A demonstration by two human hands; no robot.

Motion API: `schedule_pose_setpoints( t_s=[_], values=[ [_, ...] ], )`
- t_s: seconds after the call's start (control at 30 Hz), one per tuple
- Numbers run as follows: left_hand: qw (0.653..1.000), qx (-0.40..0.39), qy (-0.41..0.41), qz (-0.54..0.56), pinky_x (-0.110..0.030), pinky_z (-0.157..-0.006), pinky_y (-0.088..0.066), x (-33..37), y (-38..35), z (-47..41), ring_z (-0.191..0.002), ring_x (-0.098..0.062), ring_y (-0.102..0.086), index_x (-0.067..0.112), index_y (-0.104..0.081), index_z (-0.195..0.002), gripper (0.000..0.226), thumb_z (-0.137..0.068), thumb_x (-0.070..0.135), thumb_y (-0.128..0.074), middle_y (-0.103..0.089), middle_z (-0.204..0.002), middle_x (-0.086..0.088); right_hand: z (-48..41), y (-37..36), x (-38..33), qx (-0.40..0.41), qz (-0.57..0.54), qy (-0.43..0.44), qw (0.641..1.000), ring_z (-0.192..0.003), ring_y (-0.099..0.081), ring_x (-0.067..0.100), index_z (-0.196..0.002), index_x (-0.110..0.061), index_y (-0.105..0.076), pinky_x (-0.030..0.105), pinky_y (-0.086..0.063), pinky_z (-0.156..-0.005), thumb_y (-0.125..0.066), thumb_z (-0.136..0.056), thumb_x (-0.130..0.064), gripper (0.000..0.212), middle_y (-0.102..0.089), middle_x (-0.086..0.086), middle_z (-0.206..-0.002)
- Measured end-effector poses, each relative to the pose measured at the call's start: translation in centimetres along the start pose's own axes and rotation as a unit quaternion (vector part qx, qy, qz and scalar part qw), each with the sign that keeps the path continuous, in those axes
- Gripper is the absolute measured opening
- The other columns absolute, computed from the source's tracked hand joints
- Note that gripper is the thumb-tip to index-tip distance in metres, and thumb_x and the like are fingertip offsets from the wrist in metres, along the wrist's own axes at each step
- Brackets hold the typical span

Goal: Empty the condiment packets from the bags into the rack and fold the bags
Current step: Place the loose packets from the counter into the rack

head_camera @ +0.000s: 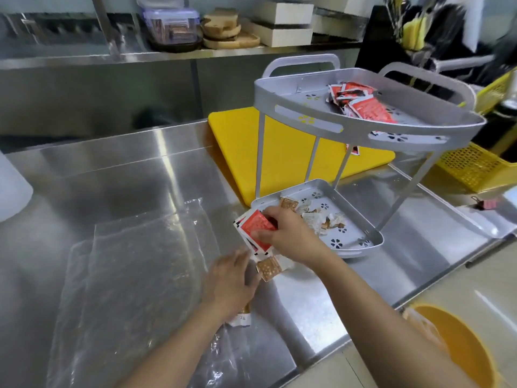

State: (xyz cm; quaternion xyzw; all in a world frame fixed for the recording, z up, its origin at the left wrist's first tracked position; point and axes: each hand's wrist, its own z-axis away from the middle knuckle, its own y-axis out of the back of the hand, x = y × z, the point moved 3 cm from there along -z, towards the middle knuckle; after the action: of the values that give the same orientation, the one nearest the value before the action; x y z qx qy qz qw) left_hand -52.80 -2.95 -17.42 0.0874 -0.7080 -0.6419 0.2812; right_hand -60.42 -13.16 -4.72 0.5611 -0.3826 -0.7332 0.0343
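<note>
A grey two-tier rack (296,113) stands on the steel counter. Its upper tray holds red packets (361,105); its lower tray (349,242) holds brown and pale packets (313,217). My right hand (288,233) is shut on a stack of red packets (256,225) at the lower tray's left edge. Below it my left hand (229,281) lies flat, fingers apart, on loose packets beside a brown packet (268,268). A flat clear plastic bag (134,264) lies left of my hands. Another clear bag (223,362) lies under my left forearm.
A yellow cutting board (237,152) lies behind the rack. A yellow basket (475,166) sits at the right, an orange bin (458,345) below the counter edge. A white container (11,186) stands at the far left. A shelf behind holds boxes and wooden boards.
</note>
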Motion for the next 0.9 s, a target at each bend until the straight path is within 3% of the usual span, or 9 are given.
schedule_pose_setpoints(
  t_s=[0.07, 0.13, 0.27, 0.37, 0.5, 0.57, 0.63, 0.77, 0.9],
  values=[
    [0.999, -0.017, -0.033, -0.036, -0.035, -0.111, -0.026, 1.2, -1.3, 0.5, -0.135, -0.021, -0.035, 0.027, -0.033, -0.14, 0.059, -0.088, 0.053, -0.034, -0.04, -0.147, -0.003, 1.1, 1.4, -0.7, 0.019, -0.035, -0.006, 0.999, -0.06, -0.054, 0.012, -0.075, -0.022, -0.054, 0.03, -0.047, -0.058, -0.066, -0.082, -0.02, 0.013, -0.053, -0.007, -0.064],
    [0.999, -0.02, -0.03, -0.035, -0.036, -0.105, -0.035, 1.6, -1.6, 0.8, -0.126, -0.023, -0.05, 0.025, -0.051, -0.13, 0.057, -0.083, 0.053, -0.035, -0.055, -0.135, -0.006, 2.3, 2.9, -1.6, 0.031, -0.056, -0.001, 0.998, -0.062, -0.057, 0.01, -0.071, -0.029, -0.053, 0.025, -0.05, -0.056, -0.066, -0.082, -0.023, 0.018, -0.057, -0.008, -0.067],
    [0.999, -0.01, -0.035, -0.012, -0.033, -0.094, -0.029, 1.4, -1.5, 0.7, -0.105, -0.024, -0.065, 0.022, -0.067, -0.111, 0.064, -0.088, 0.059, -0.02, -0.069, -0.115, -0.005, 4.0, 6.5, -4.2, 0.071, -0.08, 0.032, 0.994, -0.064, -0.057, 0.012, -0.087, -0.015, -0.061, 0.023, -0.045, -0.056, -0.069, -0.082, -0.024, 0.013, -0.062, 0.0, -0.078],
    [1.0, -0.017, -0.023, -0.014, -0.033, -0.092, -0.034, 1.6, -1.0, 0.7, -0.101, -0.022, -0.067, 0.024, -0.07, -0.106, 0.076, -0.088, 0.059, -0.004, -0.071, -0.111, -0.004, 4.7, 10.0, -7.2, 0.137, -0.099, 0.098, 0.981, -0.059, -0.054, 0.012, -0.083, -0.017, -0.063, 0.019, -0.043, -0.052, -0.07, -0.08, -0.017, 0.008, -0.058, 0.0, -0.073],
    [1.0, -0.014, -0.019, -0.008, -0.031, -0.089, -0.03, 1.7, -1.0, 0.8, -0.097, -0.024, -0.069, 0.021, -0.072, -0.101, 0.079, -0.089, 0.058, -0.003, -0.072, -0.107, -0.008, 3.6, 15.2, -9.9, 0.27, -0.048, 0.163, 0.948, -0.062, -0.059, 0.006, -0.087, -0.025, -0.056, 0.012, -0.043, -0.049, -0.071, -0.078, -0.015, 0.02, -0.062, -0.007, -0.077],
    [0.999, -0.026, -0.017, -0.012, -0.031, -0.089, -0.03, 1.7, -1.1, 0.7, -0.096, -0.024, -0.069, 0.02, -0.073, -0.099, 0.079, -0.09, 0.058, -0.004, -0.073, -0.106, -0.008, 1.8, 17.6, -9.9, 0.331, -0.015, 0.136, 0.934, -0.068, -0.061, 0.01, -0.092, -0.023, -0.052, 0.021, -0.048, -0.056, -0.071, -0.077, -0.017, 0.025, -0.063, -0.004, -0.081],
    [0.999, -0.037, -0.016, -0.007, -0.031, -0.089, -0.03, 1.6, -1.3, 0.6, -0.097, -0.023, -0.069, 0.021, -0.073, -0.099, 0.079, -0.09, 0.058, -0.004, -0.073, -0.106, -0.007, -0.3, 19.4, -9.2, 0.326, 0.007, 0.086, 0.941, -0.074, -0.064, 0.02, -0.095, -0.017, -0.054, 0.033, -0.052, -0.066, -0.071, -0.079, -0.018, 0.024, -0.066, 0.005, -0.088],
    [0.999, -0.043, -0.025, 0.003, -0.031, -0.092, -0.029, 1.3, -1.5, 0.6, -0.096, -0.022, -0.069, 0.023, -0.074, -0.099, 0.078, -0.09, 0.058, -0.004, -0.073, -0.105, -0.005, -2.4, 20.2, -7.2, 0.251, 0.204, -0.037, 0.945, -0.058, -0.052, 0.019, -0.095, 0.001, -0.065, 0.019, -0.034, -0.043, -0.066, -0.082, -0.027, 0.031, -0.063, 0.011, -0.08],
    [0.998, -0.044, -0.035, 0.011, -0.027, -0.1, -0.015, 1.4, -1.4, 0.7, -0.095, -0.02, -0.07, 0.024, -0.074, -0.099, 0.077, -0.09, 0.057, -0.005, -0.073, -0.105, -0.003, -2.7, 20.0, -6.8, 0.217, 0.303, -0.092, 0.923, -0.059, -0.051, 0.023, -0.096, 0.002, -0.067, 0.025, -0.032, -0.045, -0.062, -0.084, -0.031, 0.036, -0.066, 0.023, -0.087]
  ],
)
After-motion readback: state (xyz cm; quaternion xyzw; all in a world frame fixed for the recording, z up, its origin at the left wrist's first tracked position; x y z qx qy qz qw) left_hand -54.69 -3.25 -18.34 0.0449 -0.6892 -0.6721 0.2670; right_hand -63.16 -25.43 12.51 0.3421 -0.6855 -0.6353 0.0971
